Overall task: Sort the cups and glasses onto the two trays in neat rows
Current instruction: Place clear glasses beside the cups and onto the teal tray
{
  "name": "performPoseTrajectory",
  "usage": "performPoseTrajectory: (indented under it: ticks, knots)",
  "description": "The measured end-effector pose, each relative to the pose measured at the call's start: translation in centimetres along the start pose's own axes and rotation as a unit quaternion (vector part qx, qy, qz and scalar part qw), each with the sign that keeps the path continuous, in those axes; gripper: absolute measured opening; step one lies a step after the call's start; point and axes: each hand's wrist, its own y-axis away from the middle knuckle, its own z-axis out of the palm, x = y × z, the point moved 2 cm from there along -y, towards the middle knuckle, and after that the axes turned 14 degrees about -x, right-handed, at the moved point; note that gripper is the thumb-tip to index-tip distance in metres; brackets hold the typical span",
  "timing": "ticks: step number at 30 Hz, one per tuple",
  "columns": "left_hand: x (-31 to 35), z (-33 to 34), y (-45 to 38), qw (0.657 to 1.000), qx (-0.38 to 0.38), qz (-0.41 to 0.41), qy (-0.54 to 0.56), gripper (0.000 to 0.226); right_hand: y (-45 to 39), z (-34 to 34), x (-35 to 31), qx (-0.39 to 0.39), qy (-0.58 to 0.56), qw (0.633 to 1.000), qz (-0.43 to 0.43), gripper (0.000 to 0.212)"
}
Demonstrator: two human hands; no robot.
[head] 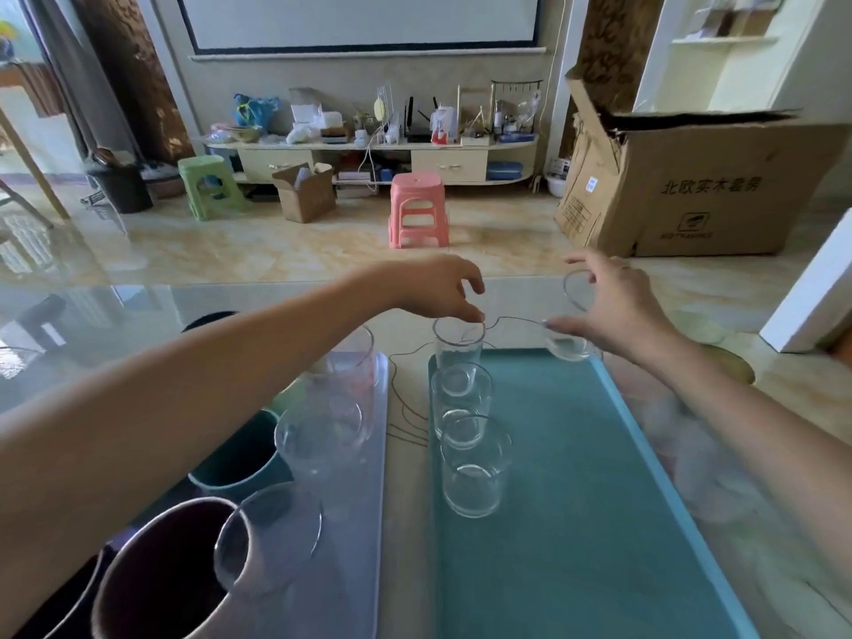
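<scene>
A teal tray (pixel 576 523) lies on the right. Three clear glasses stand in a column along its left edge: far (pixel 456 357), middle (pixel 461 398) and near (pixel 475 472). My left hand (pixel 438 288) reaches across and grips the far glass at its rim, thumb on the near edge. My right hand (pixel 618 306) holds another clear glass (pixel 569 345), tilted on its side, over the tray's far right corner. The lavender tray (pixel 364 523) on the left carries several clear glasses (pixel 322 431), a teal mug (pixel 239 458) and a mauve mug (pixel 170 574).
The trays lie on a glass-topped table (pixel 138 315) with a thin cord (pixel 405 408) between them. A white box (pixel 811 306) stands at the right edge. Beyond the table are a pink stool (pixel 417 209) and a big cardboard box (pixel 691 186) on the floor.
</scene>
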Motion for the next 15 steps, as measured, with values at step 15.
performPoseTrajectory:
  ticks: [15]
  knots:
    - [7.2,15.1,10.6,0.928,0.220,0.018,0.299,0.048,21.6,7.5,-5.6,-0.044,-0.178,0.977,-0.112,0.090]
